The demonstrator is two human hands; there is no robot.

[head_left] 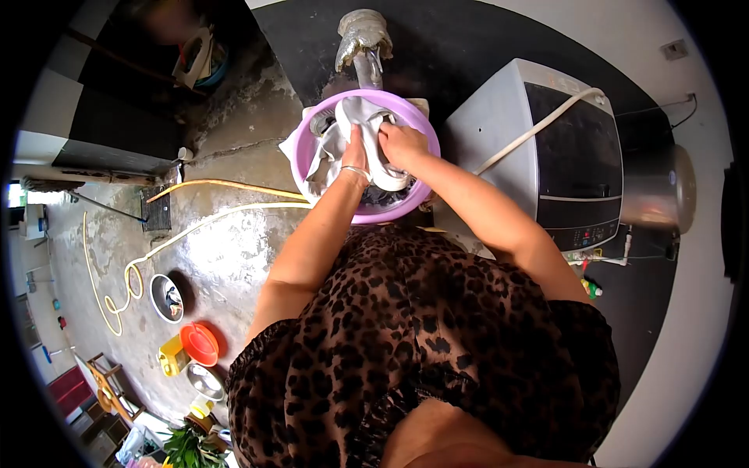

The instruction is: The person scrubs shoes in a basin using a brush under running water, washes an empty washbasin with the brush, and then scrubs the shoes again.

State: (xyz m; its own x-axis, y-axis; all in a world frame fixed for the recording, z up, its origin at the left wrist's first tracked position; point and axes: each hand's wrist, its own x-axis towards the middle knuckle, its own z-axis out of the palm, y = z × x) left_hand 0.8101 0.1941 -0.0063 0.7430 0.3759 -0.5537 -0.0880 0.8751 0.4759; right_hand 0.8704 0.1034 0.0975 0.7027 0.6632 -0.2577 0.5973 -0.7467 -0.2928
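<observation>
A purple plastic basin (pixel 428 130) stands in front of me, with wet white cloth (pixel 365 117) bunched inside and hanging over its inner side. My left hand (pixel 354 154), with a bracelet at the wrist, presses into the cloth, thumb upward; its other fingers are mostly hidden by the fabric. On the right side of the cloth, my right hand (pixel 402 145) has its fingers curled into a fold. Dark, wet-looking contents (pixel 381 196) show at the bottom of the basin, below the cloth.
A washing machine (pixel 507 132) with a pale hose (pixel 538 129) stands close on the right. Behind the basin is a pipe with a crumpled silvery wrap (pixel 364 35). A yellow hose (pixel 226 212) crosses the wet floor at left, near a metal bowl (pixel 156 300) and an orange basin (pixel 187 343).
</observation>
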